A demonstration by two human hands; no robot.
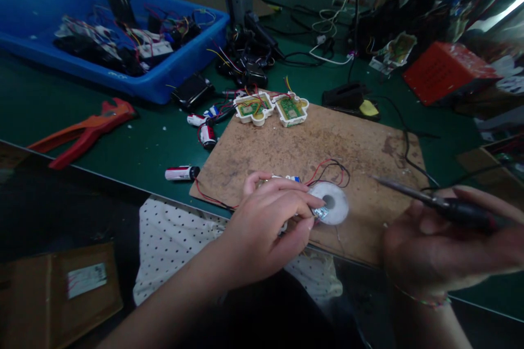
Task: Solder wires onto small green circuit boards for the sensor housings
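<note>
My left hand [268, 223] is closed in a pinch on a small part with red and black wires [332, 170], held against a white solder spool [333, 203] on the brown work board [286, 142]. My right hand [446, 245] grips a soldering iron [434, 200], its tip pointing left above the board, a short way right of the spool. Two white cases with green circuit boards [272, 108] lie at the board's far edge.
A blue bin [164, 79] of wired parts stands far left. Orange cutters [84, 131] lie on the green table. Cylindrical batteries [182, 173] sit left of the board. A black holder [347, 97] and a red box [444, 70] are farther right. A cardboard box [53, 289] is low left.
</note>
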